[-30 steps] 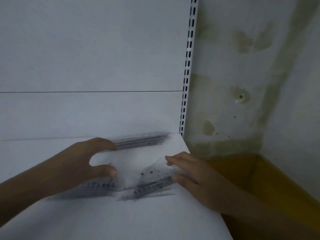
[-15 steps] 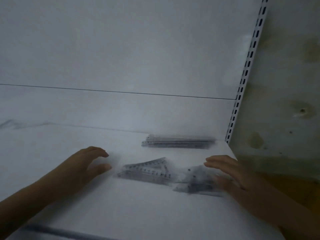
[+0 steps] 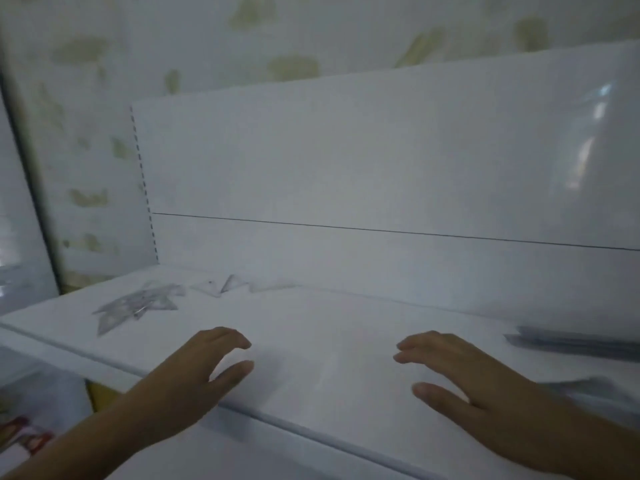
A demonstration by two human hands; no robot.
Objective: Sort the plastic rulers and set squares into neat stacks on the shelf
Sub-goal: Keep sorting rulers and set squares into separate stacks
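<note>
A loose heap of clear plastic set squares (image 3: 135, 304) lies at the far left of the white shelf (image 3: 332, 327). A few more clear pieces (image 3: 227, 285) sit against the back panel. A stack of rulers (image 3: 575, 342) lies at the right edge, and another blurred clear pile (image 3: 588, 386) shows beside my right wrist. My left hand (image 3: 204, 368) hovers over the shelf's front, fingers apart, holding nothing. My right hand (image 3: 460, 372) hovers palm down to the right, fingers apart and empty.
The white back panel (image 3: 346, 174) rises behind the shelf, with a slotted upright (image 3: 143, 181) at its left. A stained wall (image 3: 86, 133) stands beyond. Below the shelf at the left are a yellow box edge (image 3: 95, 398) and colourful packaging (image 3: 24, 438).
The view has swung left along the shelf. Both hands have left the set squares and ruler stack, which now lie at the right edge; a new heap shows at the far left.
</note>
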